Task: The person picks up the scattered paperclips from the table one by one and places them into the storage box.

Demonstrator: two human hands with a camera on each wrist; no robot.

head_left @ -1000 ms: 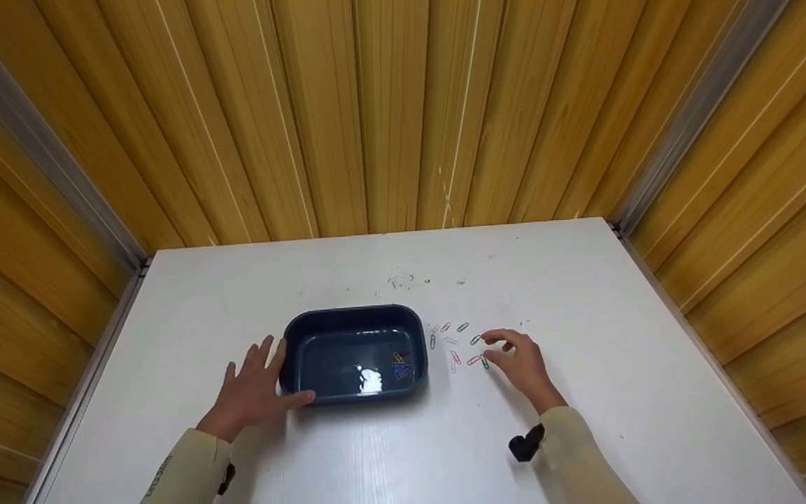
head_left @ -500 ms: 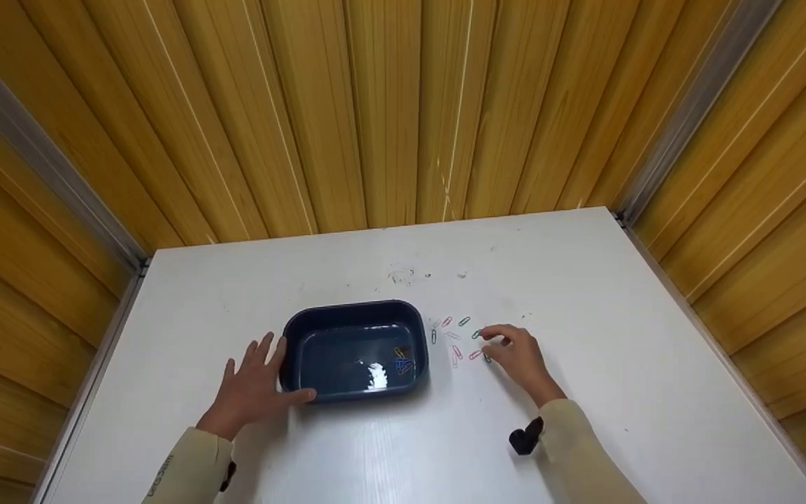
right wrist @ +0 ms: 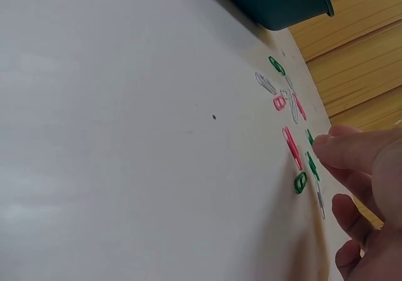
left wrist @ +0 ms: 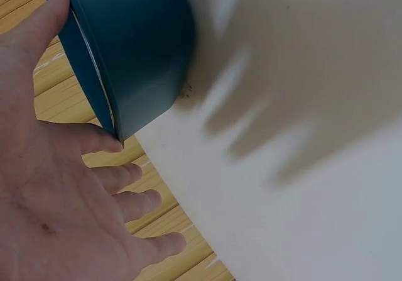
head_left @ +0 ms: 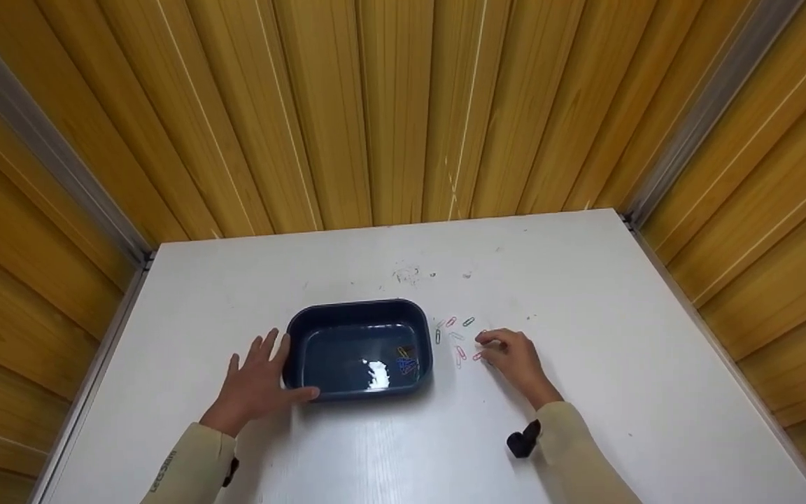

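A person in beige sleeves point(head_left: 189, 458) works at a white table point(head_left: 389, 455) set against wood-patterned panels point(head_left: 396, 105) at 12 o'clock. The left hand point(head_left: 256, 385) steadies a dark blue box point(head_left: 333, 357) at its 8 o'clock corner, fingers straight and spread, thumb on the near rim and index finger touching the side, without gripping it. Inside, a small cluster of blue and yellow clips point(head_left: 407, 365) lies toward 4 o'clock. Loose paper clips point(head_left: 461, 353) in green, pink and white lie scattered on the table at the box's 3 o'clock. From 4 o'clock of that scatter, the right hand point(head_left: 515, 357) reaches in, thumb and index finger curved close together over its edge; whether they pinch a clip cannot be told. A black device point(head_left: 523, 441) sits at the right wrist.
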